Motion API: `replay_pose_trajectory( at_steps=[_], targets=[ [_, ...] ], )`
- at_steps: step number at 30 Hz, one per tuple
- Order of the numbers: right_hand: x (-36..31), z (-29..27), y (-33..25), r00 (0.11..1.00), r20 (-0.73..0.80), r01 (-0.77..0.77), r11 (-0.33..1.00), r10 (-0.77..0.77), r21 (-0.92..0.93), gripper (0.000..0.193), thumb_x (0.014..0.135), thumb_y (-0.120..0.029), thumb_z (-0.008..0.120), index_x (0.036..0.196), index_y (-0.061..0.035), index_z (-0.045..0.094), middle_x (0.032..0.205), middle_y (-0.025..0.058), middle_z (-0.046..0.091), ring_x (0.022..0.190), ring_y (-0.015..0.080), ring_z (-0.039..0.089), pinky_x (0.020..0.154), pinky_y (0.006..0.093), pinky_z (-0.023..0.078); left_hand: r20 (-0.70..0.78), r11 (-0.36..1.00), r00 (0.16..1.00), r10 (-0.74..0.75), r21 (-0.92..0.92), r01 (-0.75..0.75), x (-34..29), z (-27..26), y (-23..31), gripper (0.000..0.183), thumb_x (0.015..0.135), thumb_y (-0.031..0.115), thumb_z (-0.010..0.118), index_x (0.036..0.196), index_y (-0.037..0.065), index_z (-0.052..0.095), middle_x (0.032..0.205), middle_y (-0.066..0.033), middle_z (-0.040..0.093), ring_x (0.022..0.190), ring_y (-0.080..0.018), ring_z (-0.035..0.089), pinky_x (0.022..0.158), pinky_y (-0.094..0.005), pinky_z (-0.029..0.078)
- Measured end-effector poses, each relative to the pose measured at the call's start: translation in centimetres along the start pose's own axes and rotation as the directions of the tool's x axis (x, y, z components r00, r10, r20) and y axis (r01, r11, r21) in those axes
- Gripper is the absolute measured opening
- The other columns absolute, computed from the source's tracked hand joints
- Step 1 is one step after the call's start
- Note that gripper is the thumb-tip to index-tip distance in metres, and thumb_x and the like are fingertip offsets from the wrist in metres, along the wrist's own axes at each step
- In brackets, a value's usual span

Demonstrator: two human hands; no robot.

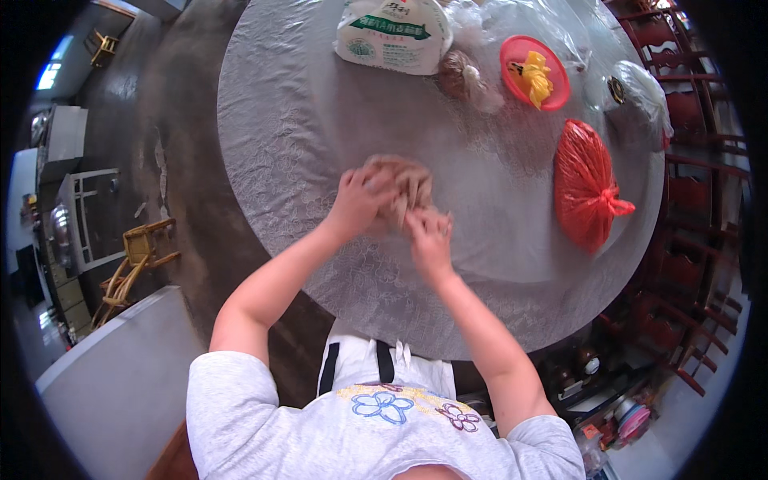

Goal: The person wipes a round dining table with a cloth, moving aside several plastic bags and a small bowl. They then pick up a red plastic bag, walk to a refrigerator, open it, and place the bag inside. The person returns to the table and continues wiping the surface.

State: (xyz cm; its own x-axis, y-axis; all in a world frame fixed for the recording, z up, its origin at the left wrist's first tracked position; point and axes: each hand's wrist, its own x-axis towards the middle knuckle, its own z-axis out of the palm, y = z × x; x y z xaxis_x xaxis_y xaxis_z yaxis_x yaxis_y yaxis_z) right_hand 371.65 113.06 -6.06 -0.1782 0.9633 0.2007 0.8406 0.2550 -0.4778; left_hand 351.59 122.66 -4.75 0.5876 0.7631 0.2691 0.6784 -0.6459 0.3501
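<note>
In the head view, both hands meet near the middle of a round worktop (304,128) covered in a pale, patterned plastic sheet. The left hand (358,204) and the right hand (430,236) are both closed on one brownish, crumpled bundle (404,182); blur keeps me from saying whether it is a thin bag or paper wrapping. The left fingers curl over its left edge, and the right fingers pinch its lower end. The bundle sits on or just above the sheet, between the two hands.

Judging by its wrinkles and the way it folds under the fingers, the bundle is likely light, soft and limp, with no stiff edge. A thin skin of this kind could tear or slip, so the gathered folds nearest each hand look like the soundest places to grip, rather than the flat middle.

Counted at the far side of the worktop: one large white sack with a green band (394,36), one small brownish bagged lump (462,78) just beside it, one red bowl (534,72) holding something yellow, one tied red plastic bag (588,186) at the right, and one clear bag over a dark round object (636,92). Dark red chairs (688,200) ring the right edge; one yellow wooden chair (140,256) stands on the floor at the left.
</note>
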Motion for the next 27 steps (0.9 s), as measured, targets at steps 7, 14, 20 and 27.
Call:
replay_pose_trajectory(
  at_steps=[7, 14, 20, 27],
  targets=[
    [-10.4, -8.9, -0.7, 1.0, -0.022, -0.021, 1.0, 0.022, 0.016, 0.056, 0.069, 0.005, 0.062, 0.12, -0.0181, 0.069, 0.118, 0.0074, 0.06, 0.109, 0.0285, 0.055, 0.096, 0.0414, 0.04, 0.112, 0.987, 0.993, 0.046, -0.159, -0.028, -7.1, -1.2, 10.9, 0.054, 0.072, 0.013, 0.072, 0.124, 0.026, 0.066, 0.133, 0.0012, 0.056, 0.122, -0.0282, 0.051, 0.098, -0.0451, 0.04],
    [-21.4, -8.8, 1.2, 0.975, 0.098, -0.193, 0.979, 0.198, -0.063, 0.056, 0.074, 0.001, 0.062, 0.125, -0.0222, 0.067, 0.118, 0.0041, 0.057, 0.102, 0.0297, 0.051, 0.093, 0.0418, 0.042, 0.303, 0.988, 0.941, 0.154, -0.028, -0.152, -11.6, 3.7, 18.7, 0.053, 0.077, 0.012, 0.061, 0.129, 0.021, 0.064, 0.14, -0.0006, 0.054, 0.128, -0.0271, 0.047, 0.1, -0.0471, 0.038],
    [-25.6, -9.4, -2.2, 0.936, 0.353, -0.167, 0.904, 0.02, 0.393, 0.034, 0.069, 0.0, 0.062, 0.097, -0.0144, 0.074, 0.09, 0.005, 0.062, 0.089, 0.0296, 0.056, 0.083, 0.0423, 0.046, 0.812, 0.954, 0.518, 0.268, -0.298, -0.026, -16.9, -1.3, 19.2, 0.056, 0.069, 0.015, 0.073, 0.124, 0.022, 0.067, 0.123, -0.0021, 0.065, 0.117, -0.0293, 0.056, 0.092, -0.0483, 0.044],
    [-8.2, -14.3, 2.7, 0.959, -0.242, -0.103, 0.978, 0.146, 0.18, 0.059, 0.07, 0.007, 0.061, 0.124, -0.0162, 0.067, 0.121, 0.0103, 0.06, 0.108, 0.0311, 0.055, 0.094, 0.0445, 0.043, -0.049, 0.972, 0.974, 0.221, -0.073, -0.224, 2.0, -5.2, 13.4, 0.045, 0.074, 0.01, 0.067, 0.118, 0.02, 0.067, 0.122, -0.0022, 0.063, 0.119, -0.025, 0.054, 0.096, -0.0453, 0.04]
  ],
)
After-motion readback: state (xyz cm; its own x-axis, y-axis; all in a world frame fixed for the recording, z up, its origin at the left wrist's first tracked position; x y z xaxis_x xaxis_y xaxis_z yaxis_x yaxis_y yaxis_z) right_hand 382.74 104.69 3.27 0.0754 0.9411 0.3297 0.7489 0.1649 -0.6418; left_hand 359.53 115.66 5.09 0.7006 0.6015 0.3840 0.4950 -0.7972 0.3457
